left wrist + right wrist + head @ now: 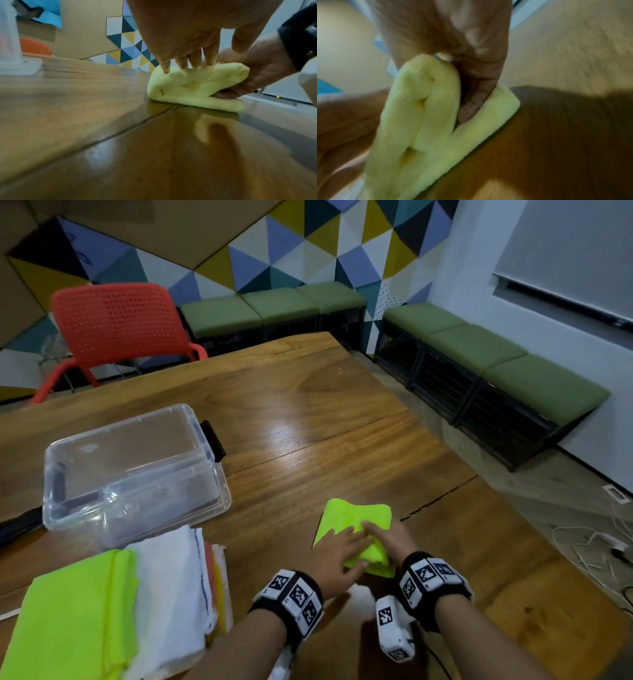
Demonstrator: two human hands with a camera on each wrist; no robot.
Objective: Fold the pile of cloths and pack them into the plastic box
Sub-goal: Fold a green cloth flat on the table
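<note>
A yellow-green cloth (352,520) lies partly folded on the wooden table (308,412) in front of me. My left hand (339,549) presses its straight fingertips (187,65) down on the cloth's top. My right hand (388,541) grips the cloth's near-right flap, which is raised and doubled over; its thumb (471,108) is tucked into the fold of the cloth (428,121). The clear plastic box (130,472) stands open and empty to the left. A pile of cloths (75,611) with a yellow-green one on top and a white one (171,577) beside it sits at the near left.
A red chair (116,323) stands behind the table's far left. Green-cushioned benches (479,354) line the walls. The table's right edge runs diagonally past the cloth. Cables (599,546) lie on the floor to the right. A black object (17,525) lies left of the box.
</note>
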